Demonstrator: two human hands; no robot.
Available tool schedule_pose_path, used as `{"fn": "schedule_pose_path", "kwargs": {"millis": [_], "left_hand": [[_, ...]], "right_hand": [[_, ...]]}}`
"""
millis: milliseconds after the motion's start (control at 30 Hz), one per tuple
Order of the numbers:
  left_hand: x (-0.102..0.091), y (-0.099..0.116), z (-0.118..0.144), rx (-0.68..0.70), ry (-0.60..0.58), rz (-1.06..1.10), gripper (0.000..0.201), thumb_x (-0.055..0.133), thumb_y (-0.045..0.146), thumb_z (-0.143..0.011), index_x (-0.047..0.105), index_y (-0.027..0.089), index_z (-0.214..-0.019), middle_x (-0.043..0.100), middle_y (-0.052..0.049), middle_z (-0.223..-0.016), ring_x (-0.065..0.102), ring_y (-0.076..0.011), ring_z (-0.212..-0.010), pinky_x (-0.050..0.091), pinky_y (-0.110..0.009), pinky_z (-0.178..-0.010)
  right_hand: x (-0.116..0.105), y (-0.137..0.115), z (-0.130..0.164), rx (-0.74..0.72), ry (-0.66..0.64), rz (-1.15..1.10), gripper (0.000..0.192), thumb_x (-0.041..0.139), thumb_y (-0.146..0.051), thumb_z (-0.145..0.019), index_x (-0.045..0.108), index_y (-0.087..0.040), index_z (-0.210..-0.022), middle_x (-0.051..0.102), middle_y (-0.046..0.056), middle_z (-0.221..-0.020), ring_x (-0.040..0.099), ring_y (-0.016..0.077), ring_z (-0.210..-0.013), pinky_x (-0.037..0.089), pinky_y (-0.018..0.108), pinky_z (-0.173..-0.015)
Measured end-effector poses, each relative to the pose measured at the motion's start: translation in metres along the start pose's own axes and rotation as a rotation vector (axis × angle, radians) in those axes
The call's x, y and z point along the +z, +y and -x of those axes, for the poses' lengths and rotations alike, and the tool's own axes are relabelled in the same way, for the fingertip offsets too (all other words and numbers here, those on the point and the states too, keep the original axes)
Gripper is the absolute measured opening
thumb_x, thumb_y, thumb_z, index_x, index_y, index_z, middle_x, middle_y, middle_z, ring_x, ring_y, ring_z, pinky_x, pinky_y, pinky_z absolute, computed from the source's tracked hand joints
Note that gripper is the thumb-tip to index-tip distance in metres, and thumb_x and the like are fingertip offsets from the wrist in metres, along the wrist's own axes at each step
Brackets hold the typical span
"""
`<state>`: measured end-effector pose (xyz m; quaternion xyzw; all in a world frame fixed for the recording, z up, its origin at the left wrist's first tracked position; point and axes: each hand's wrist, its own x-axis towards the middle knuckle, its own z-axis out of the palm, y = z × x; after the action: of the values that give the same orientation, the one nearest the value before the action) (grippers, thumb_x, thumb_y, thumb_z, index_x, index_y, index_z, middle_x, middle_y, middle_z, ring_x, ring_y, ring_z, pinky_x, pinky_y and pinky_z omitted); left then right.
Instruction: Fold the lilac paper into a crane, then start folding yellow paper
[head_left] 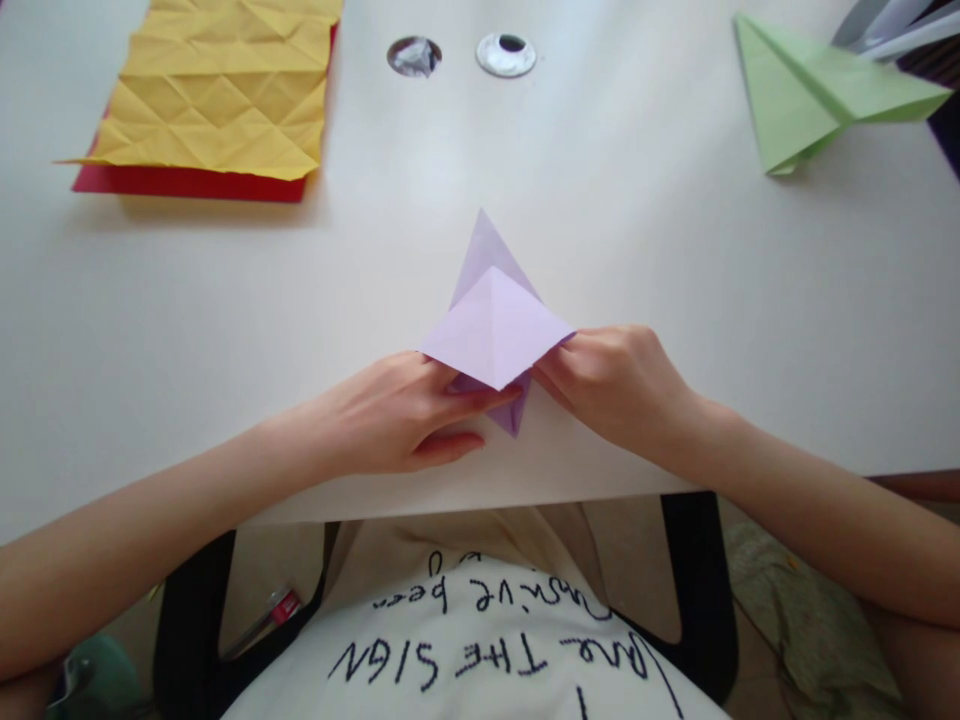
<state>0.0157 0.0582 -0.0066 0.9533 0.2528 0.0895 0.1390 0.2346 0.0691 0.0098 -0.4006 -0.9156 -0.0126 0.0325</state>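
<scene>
A sheet of purple origami paper (495,325), folded into pointed layers, is between my hands near the table's front edge. One long point rises at the back, and a smaller flap shows below towards me. My left hand (409,410) grips the paper from the left, with some fingers under the top layer and a fingertip against the lower flap. From the right, my right hand (619,375) is closed on the paper's right corner. Several fingertips of both hands are hidden beneath the purple layers.
Creased yellow paper (217,90) lies over red paper (195,183) at the back left. Two round openings, one holding a white disc with a black spot (506,55), are at the back middle. A folded green paper (810,100) rests at the back right of the white table (225,300).
</scene>
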Motion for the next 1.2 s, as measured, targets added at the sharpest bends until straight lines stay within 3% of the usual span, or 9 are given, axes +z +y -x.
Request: {"fn": "schedule_pose_path", "kwargs": {"millis": [367, 600, 833, 1067, 1200], "left_hand": [[-0.002, 0.002, -0.001, 0.019, -0.026, 0.01, 0.04, 0.043, 0.031, -0.089, 0.048, 0.03, -0.129, 0.055, -0.007, -0.118, 0.056, -0.0219, -0.103, 0.049, -0.034, -0.086], [0.0, 0.005, -0.001, 0.079, -0.014, 0.025, 0.038, 0.042, 0.027, -0.089, 0.05, 0.024, -0.126, 0.056, -0.008, -0.12, 0.054, -0.0242, -0.107, 0.047, -0.038, -0.09], [-0.004, 0.002, 0.0, 0.088, -0.024, -0.049, 0.044, 0.043, 0.031, -0.09, 0.043, 0.021, -0.132, 0.055, -0.008, -0.127, 0.053, -0.0229, -0.113, 0.042, -0.036, -0.097], [-0.002, 0.004, 0.001, 0.063, 0.04, -0.15, 0.041, 0.044, 0.033, -0.089, 0.049, 0.016, -0.126, 0.052, -0.011, -0.13, 0.048, -0.0264, -0.119, 0.04, -0.04, -0.099], [0.001, 0.006, 0.002, 0.068, 0.011, -0.149, 0.041, 0.042, 0.035, -0.09, 0.053, 0.011, -0.12, 0.057, -0.013, -0.123, 0.052, -0.027, -0.112, 0.043, -0.04, -0.095]], "right_hand": [[0.001, -0.002, 0.001, -0.003, 0.013, 0.03, 0.03, 0.032, -0.021, -0.089, 0.059, -0.017, -0.077, 0.046, 0.001, -0.049, 0.041, 0.0106, -0.045, 0.018, 0.024, -0.043], [0.005, -0.001, 0.001, -0.017, 0.113, 0.022, 0.032, 0.032, -0.021, -0.087, 0.059, -0.016, -0.069, 0.045, 0.0, -0.046, 0.039, 0.0095, -0.042, 0.018, 0.024, -0.042], [0.004, -0.001, 0.002, 0.011, 0.054, 0.039, 0.027, 0.036, -0.022, -0.087, 0.059, -0.015, -0.074, 0.049, 0.001, -0.047, 0.042, 0.0102, -0.044, 0.018, 0.024, -0.043], [0.011, 0.0, 0.002, 0.043, 0.139, 0.019, 0.026, 0.036, -0.025, -0.089, 0.059, -0.017, -0.081, 0.053, 0.0, -0.049, 0.042, 0.0104, -0.042, 0.018, 0.024, -0.043], [0.014, 0.001, 0.0, 0.038, 0.121, -0.022, 0.03, 0.033, -0.027, -0.089, 0.057, -0.019, -0.075, 0.053, 0.0, -0.05, 0.043, 0.0112, -0.042, 0.018, 0.024, -0.042]]}}
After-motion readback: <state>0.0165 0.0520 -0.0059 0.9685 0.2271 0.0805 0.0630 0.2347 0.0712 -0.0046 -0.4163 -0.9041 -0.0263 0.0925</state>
